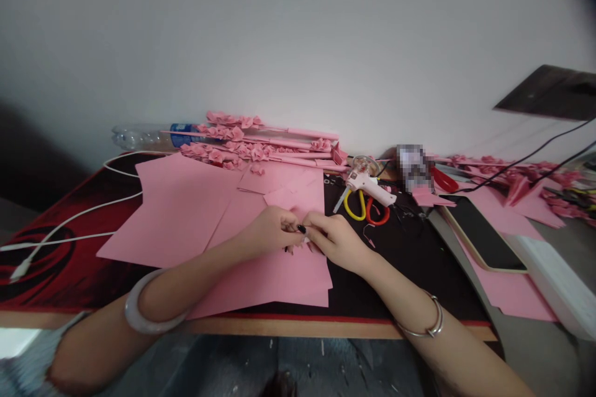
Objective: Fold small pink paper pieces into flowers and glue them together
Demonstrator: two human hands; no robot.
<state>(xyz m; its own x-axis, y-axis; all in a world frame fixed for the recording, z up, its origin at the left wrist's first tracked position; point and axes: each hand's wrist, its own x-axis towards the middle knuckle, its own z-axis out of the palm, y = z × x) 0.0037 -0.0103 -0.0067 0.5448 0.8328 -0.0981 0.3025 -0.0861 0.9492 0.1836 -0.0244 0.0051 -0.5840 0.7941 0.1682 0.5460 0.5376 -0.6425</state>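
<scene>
The fingers of the left hand (265,232) and the right hand (339,242) meet tip to tip, pinched around a small piece (305,237). The fingers cover most of it, so its full shape cannot be told. A few crumpled brownish-pink bits show just below the left fingertips, too small and shaded to make out.

Directly beneath the fingers, and spreading left of them, large pink sheets (179,211) overlap on a black and red mat (405,285), which covers the desk (298,327). The wooden front edge of the desk runs on the near side of the fingers. Beyond them and to the left, pink paper flowers (251,150) on rolled stems lie in a pile against the wall, with a clear plastic bottle (139,136) at the far left end. A white cable (21,272) lies well to the left of the fingers.

Just to the right of the fingers and farther back, a white glue gun (375,189) lies near scissors (363,206) with one yellow and one red handle loop. Well to the right, a phone (488,236) with a dark screen rests on more pink paper (521,301), beside a white box (559,282). A pale bangle (135,307) circles the left forearm, and a silver bracelet (437,319) the right.
</scene>
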